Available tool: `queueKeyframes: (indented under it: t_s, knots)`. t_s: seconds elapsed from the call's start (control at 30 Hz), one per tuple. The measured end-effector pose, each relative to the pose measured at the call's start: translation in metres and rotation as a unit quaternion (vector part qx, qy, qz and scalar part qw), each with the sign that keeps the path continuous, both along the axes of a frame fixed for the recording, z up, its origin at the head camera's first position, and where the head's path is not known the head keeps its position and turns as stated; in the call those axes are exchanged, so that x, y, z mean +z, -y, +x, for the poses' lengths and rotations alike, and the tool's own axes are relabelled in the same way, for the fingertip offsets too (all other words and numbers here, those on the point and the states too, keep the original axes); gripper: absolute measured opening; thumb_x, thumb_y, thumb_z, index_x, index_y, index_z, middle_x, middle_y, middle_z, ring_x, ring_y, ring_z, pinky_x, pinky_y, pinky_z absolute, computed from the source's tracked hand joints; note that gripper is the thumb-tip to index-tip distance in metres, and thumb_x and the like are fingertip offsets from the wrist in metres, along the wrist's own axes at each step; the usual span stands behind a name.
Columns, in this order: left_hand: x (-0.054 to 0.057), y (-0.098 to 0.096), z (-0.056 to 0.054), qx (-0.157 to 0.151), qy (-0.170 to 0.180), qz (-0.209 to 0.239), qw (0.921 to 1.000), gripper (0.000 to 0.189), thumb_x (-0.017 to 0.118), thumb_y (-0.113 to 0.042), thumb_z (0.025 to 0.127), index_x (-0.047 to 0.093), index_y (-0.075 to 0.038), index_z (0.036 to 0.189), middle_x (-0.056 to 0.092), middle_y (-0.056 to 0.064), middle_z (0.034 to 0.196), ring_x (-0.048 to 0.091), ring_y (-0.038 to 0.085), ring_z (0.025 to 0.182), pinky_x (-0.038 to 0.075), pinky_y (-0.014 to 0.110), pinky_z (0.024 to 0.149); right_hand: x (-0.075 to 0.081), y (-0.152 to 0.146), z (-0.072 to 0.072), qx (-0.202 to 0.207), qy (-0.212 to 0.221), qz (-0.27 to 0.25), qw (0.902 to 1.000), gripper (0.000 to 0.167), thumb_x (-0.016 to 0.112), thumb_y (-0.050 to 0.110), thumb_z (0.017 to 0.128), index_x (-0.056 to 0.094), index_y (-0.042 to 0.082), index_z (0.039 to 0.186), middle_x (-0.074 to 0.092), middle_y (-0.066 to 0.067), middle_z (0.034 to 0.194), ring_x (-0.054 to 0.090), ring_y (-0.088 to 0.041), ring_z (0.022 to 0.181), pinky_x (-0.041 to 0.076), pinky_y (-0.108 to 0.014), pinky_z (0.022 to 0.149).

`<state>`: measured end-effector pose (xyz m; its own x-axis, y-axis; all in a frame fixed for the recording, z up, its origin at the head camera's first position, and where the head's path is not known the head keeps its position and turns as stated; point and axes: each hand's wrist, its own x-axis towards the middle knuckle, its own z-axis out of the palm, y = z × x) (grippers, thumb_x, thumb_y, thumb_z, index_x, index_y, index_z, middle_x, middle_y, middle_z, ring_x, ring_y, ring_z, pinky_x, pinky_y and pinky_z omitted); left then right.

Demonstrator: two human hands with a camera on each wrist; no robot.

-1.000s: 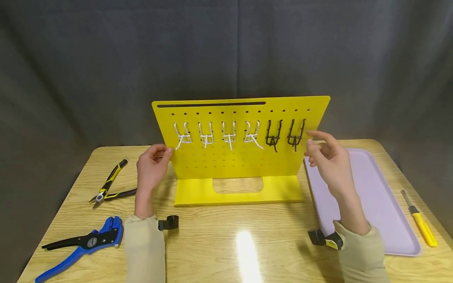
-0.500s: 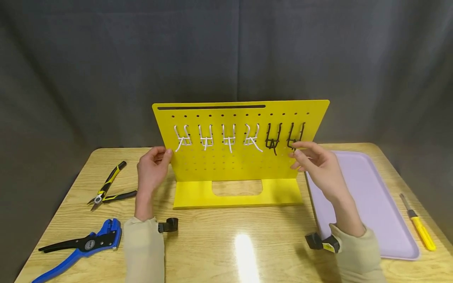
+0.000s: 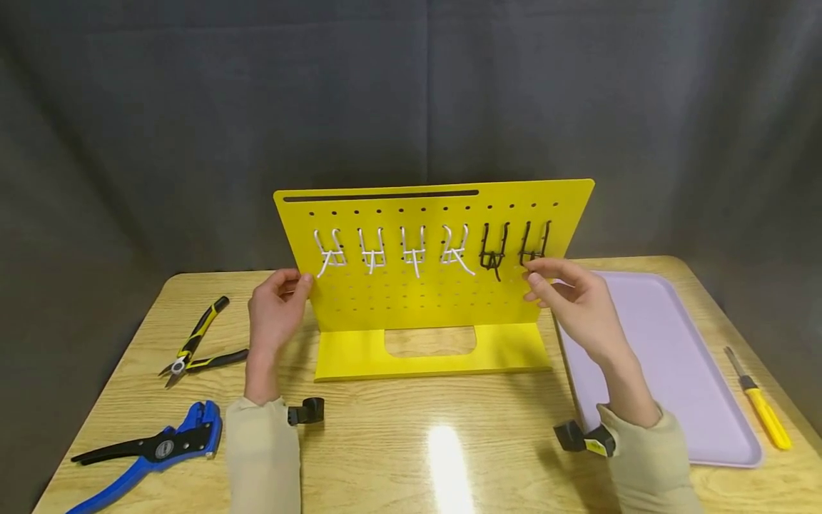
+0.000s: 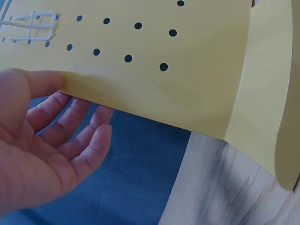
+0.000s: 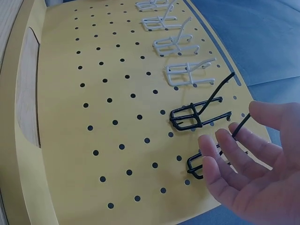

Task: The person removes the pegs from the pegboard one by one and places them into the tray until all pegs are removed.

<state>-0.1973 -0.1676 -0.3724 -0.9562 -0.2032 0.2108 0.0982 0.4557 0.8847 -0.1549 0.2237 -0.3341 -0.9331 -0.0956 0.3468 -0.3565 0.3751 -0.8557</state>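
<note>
A yellow pegboard [image 3: 411, 307] stands upright on its folded base. A row of wire hooks hangs on it: several white hooks [image 3: 413, 253] and, to their right, two black ones. My left hand [image 3: 276, 307] pinches the board's left edge, thumb on the front and fingers behind, as the left wrist view shows. At the rightmost black hook [image 3: 531, 243], my right hand [image 3: 578, 310] holds the projecting prong between thumb and index finger. In the right wrist view this black hook [image 5: 194, 169] is partly hidden by my fingers. The neighbouring black hook [image 5: 187, 117] is untouched.
Left on the wooden table [image 3: 372, 442] lie yellow-black diagonal cutters [image 3: 193, 350] and a blue-black wire stripper [image 3: 167, 442]. A lilac tray [image 3: 668, 357] lies on the right, partly under my right forearm, with a yellow-handled screwdriver [image 3: 760, 403] beyond it. A dark curtain [image 3: 411, 93] hangs behind.
My right hand has moved left and slightly down from beside the board's right edge to the rightmost black hook and taken hold of its prong. The left hand stays at the board's edge.
</note>
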Motion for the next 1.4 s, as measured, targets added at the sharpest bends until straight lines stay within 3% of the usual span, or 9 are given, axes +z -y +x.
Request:
queueKeyframes:
  t_s: [0.17,0.37,0.7,1.0,1.2,1.4]
  knots:
    - [0.002,-0.001,-0.001,-0.003,-0.013,0.0,0.9999,0.028,0.058,-0.018,0.097,0.063,0.006,0.11,0.066,0.023,0.102,0.061,0.03,0.093,0.044,0.029,0.078,0.002,-0.002,0.0,0.002,-0.001,-0.005,1.0,0.027,0.058,0.012,0.097,0.06,-0.005,0.118,0.066,-0.002,0.108,0.067,-0.011,0.074,0.051,-0.022,0.076]
    - [0.003,-0.002,-0.001,-0.001,-0.003,0.001,1.0,0.028,0.057,-0.019,0.097,0.063,0.005,0.111,0.065,0.023,0.103,0.06,0.03,0.093,0.043,0.031,0.079,0.003,-0.003,0.001,0.002,0.0,-0.011,0.9999,0.026,0.059,0.012,0.096,0.062,-0.004,0.117,0.066,0.002,0.109,0.068,-0.011,0.076,0.05,-0.02,0.078]
    - [0.003,0.001,0.002,0.002,-0.002,0.003,1.0,0.029,0.057,-0.02,0.098,0.063,0.005,0.112,0.065,0.023,0.102,0.06,0.029,0.091,0.043,0.027,0.078,0.003,0.002,0.001,0.002,0.002,-0.029,0.9996,0.025,0.059,0.011,0.096,0.062,-0.004,0.115,0.066,0.008,0.106,0.068,-0.013,0.078,0.052,-0.023,0.072]
    - [0.003,0.003,0.002,0.004,0.001,0.009,0.9999,0.03,0.056,-0.022,0.098,0.063,0.004,0.112,0.065,0.023,0.103,0.059,0.026,0.089,0.043,0.024,0.075,0.005,0.001,0.002,0.028,0.009,-0.091,0.9954,0.021,0.059,0.007,0.095,0.064,-0.004,0.112,0.069,0.001,0.105,0.068,-0.015,0.077,0.052,-0.023,0.069]
    - [0.002,0.005,0.004,0.008,0.012,0.042,0.999,0.033,0.056,-0.025,0.098,0.061,0.002,0.118,0.063,0.02,0.109,0.061,0.029,0.095,0.045,0.02,0.072,0.005,0.0,0.007,0.042,0.03,-0.148,0.9876,0.019,0.059,0.006,0.095,0.064,-0.002,0.111,0.069,-0.002,0.105,0.068,-0.015,0.078,0.053,-0.023,0.069]
    - [-0.001,0.003,0.003,0.014,0.01,0.091,0.9957,0.033,0.057,-0.028,0.098,0.064,0.001,0.112,0.064,0.017,0.1,0.063,0.007,0.079,0.05,0.021,0.067,0.005,-0.002,0.013,0.044,0.03,-0.175,0.9831,0.018,0.059,0.004,0.095,0.065,-0.003,0.111,0.07,-0.003,0.104,0.068,-0.015,0.078,0.053,-0.022,0.069]
